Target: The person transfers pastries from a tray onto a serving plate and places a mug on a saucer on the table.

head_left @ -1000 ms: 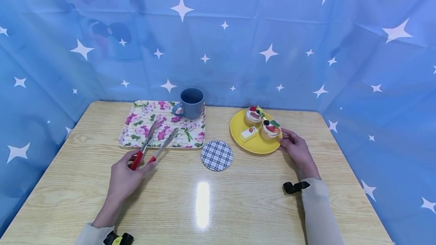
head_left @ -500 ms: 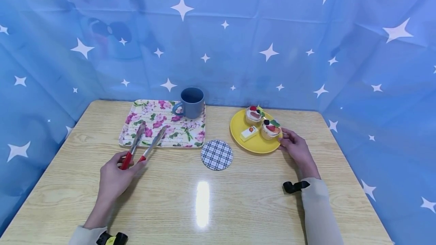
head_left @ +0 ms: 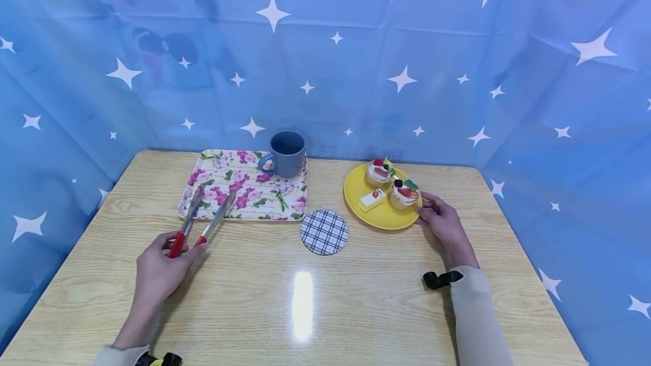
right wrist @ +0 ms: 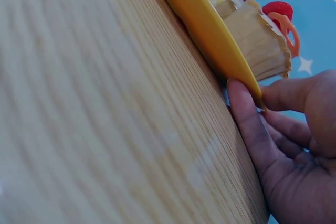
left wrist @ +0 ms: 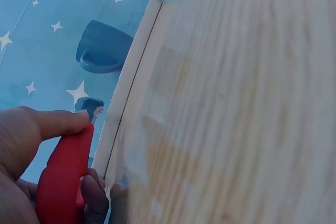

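My left hand (head_left: 160,270) grips a pair of tongs (head_left: 189,219) by the red handles. Their metal arms are spread, with nothing between the tips, which reach over the front part of a floral tray (head_left: 272,208). In the left wrist view thumb and fingers curl round a red handle (left wrist: 65,177). At the right, my right hand (head_left: 443,222) pinches the rim of a yellow plate (head_left: 381,221), thumb above and fingers below in the right wrist view. Two fruit-topped cupcakes (head_left: 404,194) and a small rectangular cake (head_left: 372,200) sit on the plate.
A blue mug (head_left: 287,154) stands upright on the tray's back right corner. Between tray and plate lies a round checked coaster (head_left: 324,232). The wooden table (head_left: 356,309) meets a blue star-patterned curtain (head_left: 346,100) along its back edge.
My left hand has moved left and toward me with the tongs, whose tips shifted left across the tray. The right hand and the plate have stayed in place.
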A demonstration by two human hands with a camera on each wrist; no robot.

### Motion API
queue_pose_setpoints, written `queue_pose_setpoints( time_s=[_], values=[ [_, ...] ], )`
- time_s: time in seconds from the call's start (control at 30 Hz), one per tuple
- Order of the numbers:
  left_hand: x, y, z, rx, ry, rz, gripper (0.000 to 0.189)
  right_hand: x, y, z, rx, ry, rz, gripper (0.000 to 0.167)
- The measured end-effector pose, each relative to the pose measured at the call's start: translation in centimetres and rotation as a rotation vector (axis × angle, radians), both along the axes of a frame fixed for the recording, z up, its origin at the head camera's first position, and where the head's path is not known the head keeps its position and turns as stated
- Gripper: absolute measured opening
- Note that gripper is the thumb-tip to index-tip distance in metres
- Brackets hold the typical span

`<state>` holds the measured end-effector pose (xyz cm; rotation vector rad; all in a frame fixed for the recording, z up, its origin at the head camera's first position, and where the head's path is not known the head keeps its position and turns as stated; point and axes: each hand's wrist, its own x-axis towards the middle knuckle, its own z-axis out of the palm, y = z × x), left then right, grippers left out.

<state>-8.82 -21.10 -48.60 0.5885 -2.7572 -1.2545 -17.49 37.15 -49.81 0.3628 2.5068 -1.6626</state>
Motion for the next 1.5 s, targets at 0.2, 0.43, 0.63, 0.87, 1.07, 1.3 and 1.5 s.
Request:
queue_pose_setpoints(
  time_s=[0.2, 0.43, 0.63, 0.87, 1.07, 1.3, 1.5],
  values=[
    [0.0, -0.2, 0.2, -0.001, -0.016, 0.009, 0.083, 0.0, 0.0, 0.0, 0.001, 0.003, -0.002, 0.058],
    [0.0, -0.2, 0.4, -0.072, -0.042, -0.026, 0.082, 0.0, 0.0, -0.1, -0.01, 0.006, -0.002, 0.057],
    [-0.1, -0.2, 0.6, -0.151, -0.041, -0.067, 0.08, 0.0, -0.1, 0.0, -0.003, 0.002, -0.001, 0.057],
    [-0.4, -0.2, 0.7, -0.164, -0.084, -0.093, 0.079, 0.0, 0.0, 0.1, 0.013, -0.004, -0.001, 0.057],
    [-0.4, -0.3, 0.8, -0.169, -0.098, -0.116, 0.083, 0.0, 0.0, 0.0, 0.015, -0.008, 0.001, 0.058],
    [-0.4, -0.3, 1.0, -0.185, -0.126, -0.142, 0.093, 0.1, 0.0, 0.1, 0.015, -0.013, 0.0, 0.059],
    [-0.2, -0.4, 1.2, -0.197, -0.146, -0.154, 0.103, 0.1, -0.2, 0.4, 0.014, -0.016, 0.009, 0.059]
  ],
)
